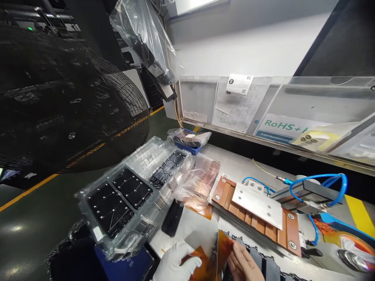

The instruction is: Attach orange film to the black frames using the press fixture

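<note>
Bench: your white workbench (243, 166) runs beneath a clear acrylic shield (293, 91) carrying a RoHS sign (281, 127).
Fixture: a copper-and-steel press fixture (254, 218) with blue pneumatic tubing (319, 187) sits beyond your hands, to the right.
Tray: a clear blister tray (146, 156) holding black plates (131, 188) lies to the left.
Film: the amber film (225, 246) sits between your hands, at the bench's near edge.
Left grip: your gloved left hand (175, 263) is closed on the film's edge.
Right grip: your bare right hand (243, 265) is partly open, fingers against the film; you cannot tell whether it pinches.
</note>
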### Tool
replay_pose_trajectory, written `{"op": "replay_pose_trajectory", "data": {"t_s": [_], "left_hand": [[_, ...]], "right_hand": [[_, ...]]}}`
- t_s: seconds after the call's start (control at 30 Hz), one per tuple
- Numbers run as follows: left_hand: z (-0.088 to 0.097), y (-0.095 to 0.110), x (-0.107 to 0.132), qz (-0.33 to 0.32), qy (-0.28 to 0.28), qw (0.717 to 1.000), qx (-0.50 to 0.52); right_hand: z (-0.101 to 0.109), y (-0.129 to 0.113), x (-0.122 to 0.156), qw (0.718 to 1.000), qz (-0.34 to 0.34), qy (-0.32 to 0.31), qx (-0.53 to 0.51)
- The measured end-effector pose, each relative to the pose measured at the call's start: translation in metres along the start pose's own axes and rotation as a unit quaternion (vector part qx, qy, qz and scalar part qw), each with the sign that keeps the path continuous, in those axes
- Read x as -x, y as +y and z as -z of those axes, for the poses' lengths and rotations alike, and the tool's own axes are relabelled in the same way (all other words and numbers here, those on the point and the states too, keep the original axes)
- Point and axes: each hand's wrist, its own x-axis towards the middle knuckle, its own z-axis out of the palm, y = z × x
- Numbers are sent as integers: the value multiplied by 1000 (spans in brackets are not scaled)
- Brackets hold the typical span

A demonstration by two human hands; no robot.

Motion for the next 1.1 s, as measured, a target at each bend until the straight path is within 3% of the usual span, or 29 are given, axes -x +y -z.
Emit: {"op": "replay_pose_trajectory", "data": {"t_s": [0.07,0.2,0.4,0.5,0.6,0.7,0.77,0.83,0.87,1.0,1.1], "left_hand": [[7,-10,-3,56,20,995,76],[28,-20,-11,104,37,984,138],[29,-12,-17,119,27,983,137],[31,-16,-22,112,43,985,122],[41,-35,-33,150,42,984,88],[51,-53,-45,175,39,984,5],[51,-53,-51,124,75,986,-79],[44,-37,-52,39,94,983,-156],[37,-23,-51,-2,78,980,-183],[-2,46,-44,-91,-112,979,-145],[-26,88,-41,-138,-202,956,-163]], "right_hand": [[16,-16,-4,996,-4,56,-74],[45,-49,-4,978,70,155,-119],[54,-68,4,976,125,143,-105],[59,-82,8,959,160,187,-141],[71,-101,14,941,205,229,-142],[79,-117,19,945,214,234,-77],[77,-121,21,951,193,241,3],[69,-119,24,957,157,219,105],[63,-116,25,960,139,185,157],[40,-95,26,940,113,-35,321],[29,-81,25,915,103,-111,374]]}}
